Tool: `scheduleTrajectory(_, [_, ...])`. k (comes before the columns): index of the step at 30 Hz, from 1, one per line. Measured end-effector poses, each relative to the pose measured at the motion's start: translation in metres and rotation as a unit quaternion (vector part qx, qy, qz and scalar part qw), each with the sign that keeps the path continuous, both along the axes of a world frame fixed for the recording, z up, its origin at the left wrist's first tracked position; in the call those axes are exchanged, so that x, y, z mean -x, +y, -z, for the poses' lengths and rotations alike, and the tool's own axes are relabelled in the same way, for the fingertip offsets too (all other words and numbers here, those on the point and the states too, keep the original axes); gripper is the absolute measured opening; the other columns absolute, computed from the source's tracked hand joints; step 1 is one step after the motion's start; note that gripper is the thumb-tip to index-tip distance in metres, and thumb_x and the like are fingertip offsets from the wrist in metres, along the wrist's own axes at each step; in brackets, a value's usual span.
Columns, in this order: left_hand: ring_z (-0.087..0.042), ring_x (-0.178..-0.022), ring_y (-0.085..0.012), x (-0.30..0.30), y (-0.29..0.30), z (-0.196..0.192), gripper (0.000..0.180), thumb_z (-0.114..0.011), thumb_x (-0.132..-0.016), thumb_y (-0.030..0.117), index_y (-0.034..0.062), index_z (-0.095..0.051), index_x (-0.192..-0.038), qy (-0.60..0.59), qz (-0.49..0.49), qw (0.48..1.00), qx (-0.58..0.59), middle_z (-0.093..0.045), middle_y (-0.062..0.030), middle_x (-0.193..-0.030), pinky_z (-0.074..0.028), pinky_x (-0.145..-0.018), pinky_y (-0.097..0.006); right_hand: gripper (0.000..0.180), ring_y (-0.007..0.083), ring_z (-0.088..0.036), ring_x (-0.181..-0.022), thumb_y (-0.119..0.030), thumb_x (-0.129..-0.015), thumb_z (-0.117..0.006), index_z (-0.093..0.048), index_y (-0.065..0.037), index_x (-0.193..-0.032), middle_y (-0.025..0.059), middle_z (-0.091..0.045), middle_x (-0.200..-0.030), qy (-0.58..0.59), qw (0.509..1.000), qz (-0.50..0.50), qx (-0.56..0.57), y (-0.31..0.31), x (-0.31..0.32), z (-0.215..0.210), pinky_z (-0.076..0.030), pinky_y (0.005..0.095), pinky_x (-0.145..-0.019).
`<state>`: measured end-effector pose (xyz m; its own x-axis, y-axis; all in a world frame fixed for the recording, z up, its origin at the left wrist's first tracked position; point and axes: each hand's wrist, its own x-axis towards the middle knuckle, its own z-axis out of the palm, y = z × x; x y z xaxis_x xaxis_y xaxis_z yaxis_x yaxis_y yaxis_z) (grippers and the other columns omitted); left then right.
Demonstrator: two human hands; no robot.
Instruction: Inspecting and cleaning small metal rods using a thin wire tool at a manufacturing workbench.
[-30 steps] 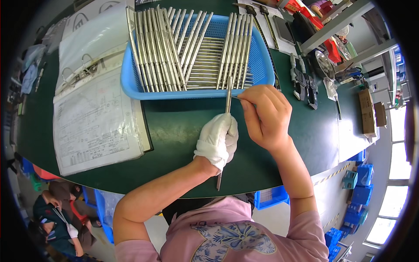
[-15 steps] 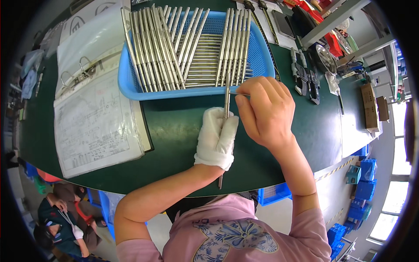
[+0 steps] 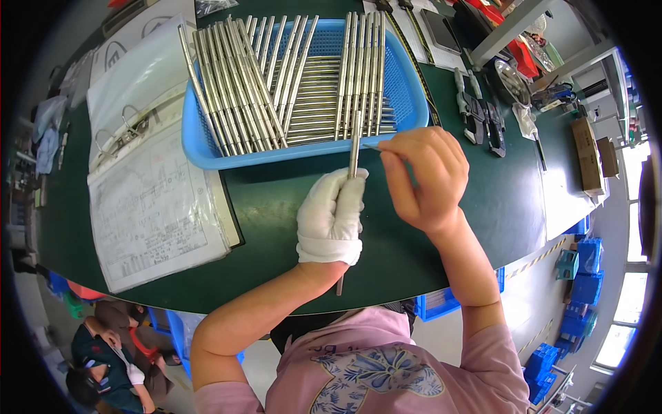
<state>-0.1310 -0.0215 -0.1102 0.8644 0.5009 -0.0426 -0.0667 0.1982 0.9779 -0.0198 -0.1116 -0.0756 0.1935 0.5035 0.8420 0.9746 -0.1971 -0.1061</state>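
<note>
At the left edge of the green table (image 3: 172, 290) we see an open ring binder (image 3: 148, 207) with printed sheets. Next to it, at the far edge, stands a blue mesh basket (image 3: 207, 152) full of bright metal rods lying side by side. Just in front of the basket our left hand (image 3: 331, 217), in a white glove, is wrapped in a fist around one slim steel rod (image 3: 354, 148), held upright, its lower end poking out below the wrist. Our bare right hand (image 3: 420, 179) curls close beside the rod's top, fingers pinching a thin small tool whose tip points at it. Calipers (image 3: 483, 117) lie further right.
</note>
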Motion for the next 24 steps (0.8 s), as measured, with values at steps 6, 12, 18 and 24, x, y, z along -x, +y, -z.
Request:
scheduleTrajectory(6, [-0.036,-0.042,-0.0037,0.0029,0.0044,-0.0028,0.027,-0.039,-0.094,0.022,0.0012,-0.055,-0.102,0.017,0.07,0.99,0.122,-0.042,0.0024,-0.056,-0.031,-0.038,-0.018,0.009,0.0219,-0.055,-0.057,0.0,-0.067,-0.063,-0.058,-0.004,-0.073,0.0059,-0.059,-0.069,0.099,0.995,-0.014,-0.015,0.0002,-0.0012,0.0061,-0.041,0.0302,-0.051])
scheduleTrajectory(12, [-0.035,-0.041,-0.003,0.0025,0.0042,-0.0009,0.029,-0.038,-0.095,0.023,0.0003,-0.053,-0.103,0.003,0.077,0.987,0.139,-0.041,0.0032,-0.055,-0.029,-0.037,-0.018,0.008,0.0219,-0.056,-0.058,0.0,-0.067,-0.063,-0.058,-0.003,-0.073,0.0067,-0.06,-0.07,0.107,0.994,-0.025,-0.022,0.0022,-0.0027,0.0089,-0.042,0.0303,-0.053])
scheduleTrajectory(18, [-0.035,-0.042,-0.0026,0.0013,0.0043,-0.0003,0.029,-0.039,-0.095,0.024,-0.0002,-0.052,-0.103,-0.007,0.08,0.983,0.165,-0.04,0.0035,-0.055,-0.029,-0.037,-0.018,0.008,0.0224,-0.056,-0.058,-0.001,-0.067,-0.063,-0.058,-0.003,-0.073,0.0064,-0.06,-0.07,0.103,0.994,-0.031,-0.021,0.0035,-0.0011,0.006,-0.042,0.0309,-0.052])
scheduleTrajectory(24, [-0.034,-0.041,-0.0023,0.0011,0.0031,-0.0006,0.027,-0.04,-0.094,0.023,-0.0004,-0.052,-0.101,0.004,0.071,0.985,0.156,-0.04,0.0036,-0.055,-0.028,-0.036,-0.017,0.009,0.0225,-0.054,-0.056,-0.002,-0.066,-0.063,-0.057,-0.004,-0.072,0.0054,-0.057,-0.067,0.034,0.999,0.002,0.031,0.0065,0.0003,0.0038,-0.04,0.0307,-0.05])
